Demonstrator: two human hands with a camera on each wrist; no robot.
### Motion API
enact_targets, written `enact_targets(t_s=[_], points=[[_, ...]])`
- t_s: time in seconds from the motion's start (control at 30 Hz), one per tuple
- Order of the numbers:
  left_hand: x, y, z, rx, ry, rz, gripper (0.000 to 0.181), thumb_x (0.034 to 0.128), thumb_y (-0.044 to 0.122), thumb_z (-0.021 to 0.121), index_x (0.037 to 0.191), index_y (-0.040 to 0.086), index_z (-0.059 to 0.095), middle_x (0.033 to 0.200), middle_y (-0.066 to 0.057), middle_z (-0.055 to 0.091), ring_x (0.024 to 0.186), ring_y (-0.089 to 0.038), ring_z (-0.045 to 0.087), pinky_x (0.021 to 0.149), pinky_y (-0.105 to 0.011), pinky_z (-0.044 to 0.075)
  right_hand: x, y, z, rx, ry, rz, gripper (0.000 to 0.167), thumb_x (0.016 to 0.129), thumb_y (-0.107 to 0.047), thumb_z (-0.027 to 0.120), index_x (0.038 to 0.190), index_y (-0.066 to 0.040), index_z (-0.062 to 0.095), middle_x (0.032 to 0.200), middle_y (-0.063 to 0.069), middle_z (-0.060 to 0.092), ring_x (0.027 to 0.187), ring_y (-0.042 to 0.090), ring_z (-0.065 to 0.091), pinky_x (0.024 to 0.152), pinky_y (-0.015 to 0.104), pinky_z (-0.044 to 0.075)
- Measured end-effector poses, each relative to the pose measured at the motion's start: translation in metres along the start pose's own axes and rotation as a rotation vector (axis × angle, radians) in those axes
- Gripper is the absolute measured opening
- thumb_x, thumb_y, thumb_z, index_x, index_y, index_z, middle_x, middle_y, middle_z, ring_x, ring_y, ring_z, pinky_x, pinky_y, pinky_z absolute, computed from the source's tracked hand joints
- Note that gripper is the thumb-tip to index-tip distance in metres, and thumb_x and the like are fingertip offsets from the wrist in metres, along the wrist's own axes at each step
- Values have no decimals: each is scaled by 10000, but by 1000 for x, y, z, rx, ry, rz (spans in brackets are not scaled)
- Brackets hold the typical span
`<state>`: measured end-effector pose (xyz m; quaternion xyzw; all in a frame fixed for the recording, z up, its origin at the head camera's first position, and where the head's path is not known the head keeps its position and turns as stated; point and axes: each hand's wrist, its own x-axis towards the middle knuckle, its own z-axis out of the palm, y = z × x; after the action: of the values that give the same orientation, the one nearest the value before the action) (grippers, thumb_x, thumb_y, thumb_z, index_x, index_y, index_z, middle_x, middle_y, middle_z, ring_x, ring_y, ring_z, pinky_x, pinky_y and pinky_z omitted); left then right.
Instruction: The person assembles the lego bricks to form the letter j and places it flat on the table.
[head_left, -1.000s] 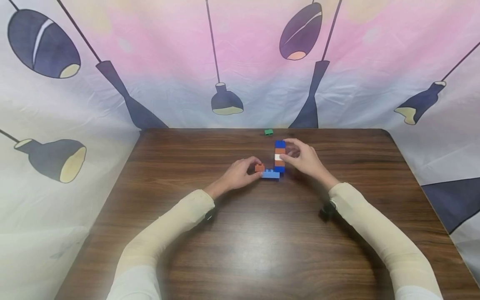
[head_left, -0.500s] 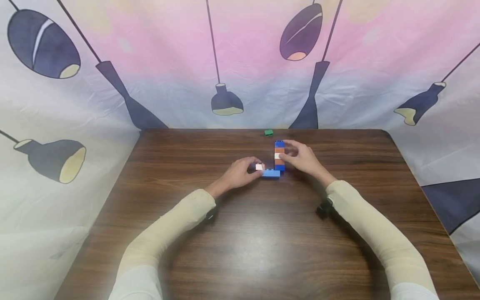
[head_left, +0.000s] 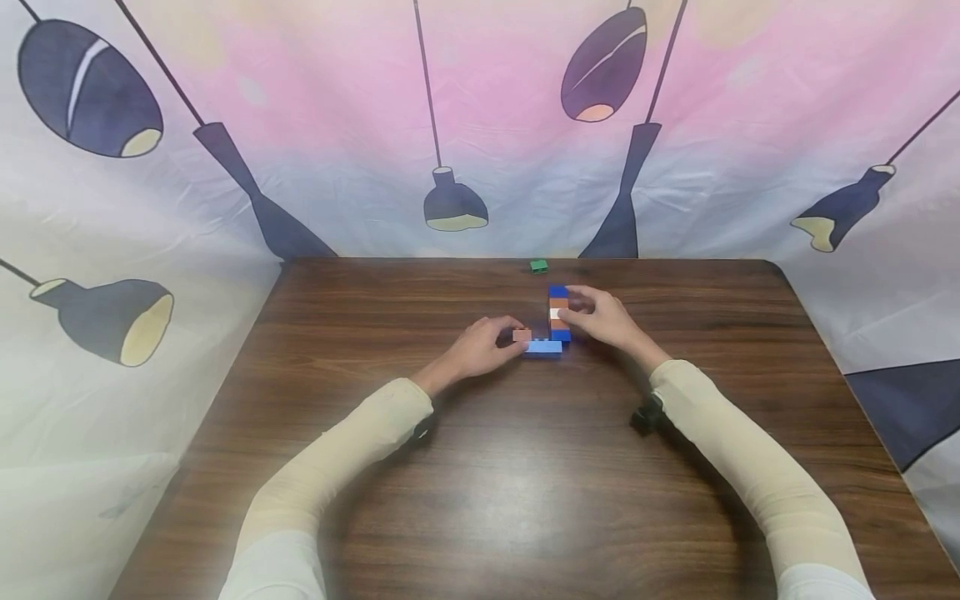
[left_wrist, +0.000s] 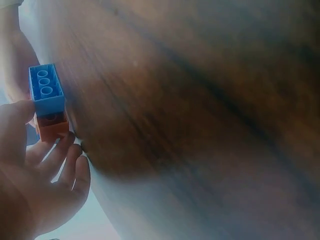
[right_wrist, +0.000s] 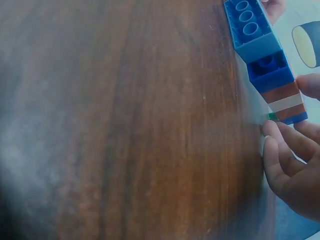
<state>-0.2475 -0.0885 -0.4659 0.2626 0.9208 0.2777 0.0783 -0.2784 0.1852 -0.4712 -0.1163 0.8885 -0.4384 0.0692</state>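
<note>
My left hand [head_left: 483, 348] grips a light blue brick [head_left: 543, 347] with a small orange brick [head_left: 522, 335] on its left end. In the left wrist view, the thumb lies against the light blue brick and fingertips touch the orange one. My right hand [head_left: 603, 318] holds a brick stack [head_left: 559, 313] between thumb and fingers: dark blue at both ends, with orange, white and orange between. Its lower dark blue brick [right_wrist: 272, 72] meets the right end of the light blue brick. Hollow undersides show in the wrist views; whether they are pressed together I cannot tell.
A small green brick [head_left: 538, 267] lies near the far edge of the brown wooden table [head_left: 495, 467]. Behind the table hangs a cloth backdrop [head_left: 360, 167] printed with lamps. A dark wrist device [head_left: 647, 417] sits below the right sleeve.
Both hands keep their grips. The right hand and forearm have shifted slightly left, and the joined bricks have tilted or moved a little. The orange brick's brightness changes with glare.
</note>
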Motion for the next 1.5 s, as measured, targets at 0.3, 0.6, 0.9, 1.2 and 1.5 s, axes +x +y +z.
enact_targets(t_s=[0.3,0.6,0.9,1.2,1.5], points=[[-1,1,-1,-10,-18,-9,489,1024,465,581,1374,125,618,1373,-64,648,1294,-253,561,1094,-468,443,0,-1,1,6,-18,10,743,950,-520,680,1527,-105,462,1397,197,606,1276,354,582,1004,548,500],[-1,1,-2,-12,-19,-19,525,1021,479,578,1392,110,611,1387,-77,644,1300,-262,556,1103,-471,436,0,2,2,18,-26,14,742,952,-522,678,1529,-108,460,1391,194,607,1288,355,573,1012,552,492],[-1,2,-2,-4,-22,-23,524,1026,481,569,1398,114,608,1382,-73,648,1291,-247,563,1105,-458,435,-1,4,5,14,-1,10,691,957,-469,693,1503,-92,495,1334,179,635,1240,344,593,981,529,515],[0,-1,-2,-26,-16,2,536,1023,479,576,1421,120,584,1400,-74,634,1307,-261,556,1106,-475,431,3,1,-4,14,19,24,644,957,-464,694,1460,-92,540,1313,162,663,1156,335,643,903,504,546],[3,1,3,-45,14,85,489,995,427,654,1390,144,598,1352,-31,650,1264,-213,578,1089,-449,446,28,-6,-23,-83,100,-64,479,992,-351,677,1375,-70,622,1282,154,687,1038,313,690,867,502,543]])
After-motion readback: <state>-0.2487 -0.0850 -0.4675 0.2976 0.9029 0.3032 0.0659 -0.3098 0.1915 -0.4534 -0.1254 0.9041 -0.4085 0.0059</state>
